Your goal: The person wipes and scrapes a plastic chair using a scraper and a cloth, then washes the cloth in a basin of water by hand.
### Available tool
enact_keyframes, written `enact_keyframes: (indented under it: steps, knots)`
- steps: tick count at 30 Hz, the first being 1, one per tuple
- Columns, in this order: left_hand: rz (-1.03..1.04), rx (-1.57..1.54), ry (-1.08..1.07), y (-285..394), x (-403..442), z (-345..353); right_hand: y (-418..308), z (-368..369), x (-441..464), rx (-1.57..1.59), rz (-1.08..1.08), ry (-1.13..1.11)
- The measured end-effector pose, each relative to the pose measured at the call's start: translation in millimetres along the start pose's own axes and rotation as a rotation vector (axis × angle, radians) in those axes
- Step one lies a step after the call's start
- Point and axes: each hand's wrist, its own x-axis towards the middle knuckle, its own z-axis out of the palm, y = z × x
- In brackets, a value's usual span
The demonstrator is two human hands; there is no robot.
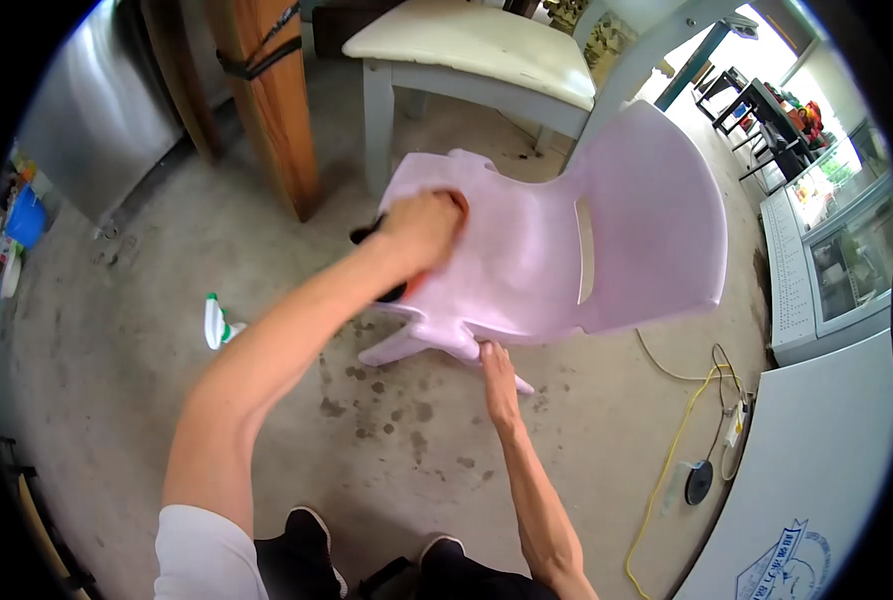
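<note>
A pale pink plastic child's chair (526, 240) stands tilted on the concrete floor, its backrest toward the right. My left hand (424, 232), slightly blurred, is closed on an orange-and-black cloth (418, 284) pressed against the seat. Parts of the cloth stick out around the fist. Lower down, my right hand (497, 368) grips the chair at the top of a leg, beneath the seat's near edge; some of its fingers are hidden. To the left of my left forearm, a white spray bottle with green parts (214, 322) is partly covered by the arm.
A grey chair with a cream seat (476, 45) stands just behind. Wooden posts (266, 110) rise at the upper left beside a metal cabinet (96, 110). Dark wet spots (376, 420) mark the floor. A yellow cable (671, 470) and a white box (826, 450) lie at the right.
</note>
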Motion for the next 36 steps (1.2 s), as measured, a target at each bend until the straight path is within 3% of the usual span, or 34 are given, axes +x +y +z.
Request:
enact_keyframes:
  steps: [1,2,4,6,7,9,11,13,17,19,24,28,29,36]
  knots:
    - [0.026,-0.077,-0.136,15.7,-14.4,-6.5,3.5,3.4,4.3,0.016,-0.016,-0.001]
    - [0.149,-0.197,-0.028,28.6,-35.7,-4.9,14.8,5.2,5.5,0.030,-0.019,0.021]
    - [0.289,-0.329,-0.065,58.2,-79.4,-27.7,31.6,9.6,1.4,0.080,0.009,0.068]
    - [0.291,-0.359,-0.401,66.1,-101.9,-44.3,38.6,11.4,-4.3,0.131,0.036,0.078]
    - [0.346,-0.387,-0.382,66.8,-113.5,-48.0,36.3,10.4,-6.8,0.180,0.068,0.082]
    - [0.341,-0.412,-0.143,70.7,-132.4,-57.1,32.9,4.0,-16.7,0.164,0.075,0.099]
    - [0.265,-0.335,-0.025,67.7,-127.5,-70.9,33.9,-5.5,-29.3,0.088,0.078,0.039]
    - [0.171,-0.225,-0.074,58.1,-112.2,-83.7,36.9,-8.6,-39.5,0.102,0.057,0.064]
    - [0.396,-0.085,0.081,36.8,-87.0,-0.9,43.0,-15.0,-48.6,0.113,0.023,0.069]
    - [0.306,-0.106,-0.053,36.0,-62.7,-2.8,39.1,-14.8,-50.6,0.156,0.072,0.047]
    - [-0.261,0.040,0.193,-6.3,-20.4,5.7,33.1,-16.3,-50.0,0.245,0.107,0.075]
    - [-0.145,0.084,0.140,3.6,-79.1,-7.6,49.6,-14.8,-50.2,0.235,0.129,0.067]
    - [-0.095,0.143,0.220,8.2,-95.2,-6.5,50.3,-14.0,-47.2,0.249,0.127,0.064]
    - [-0.181,0.027,0.244,-29.8,-36.8,-8.9,40.7,-13.4,-49.7,0.273,0.106,0.115]
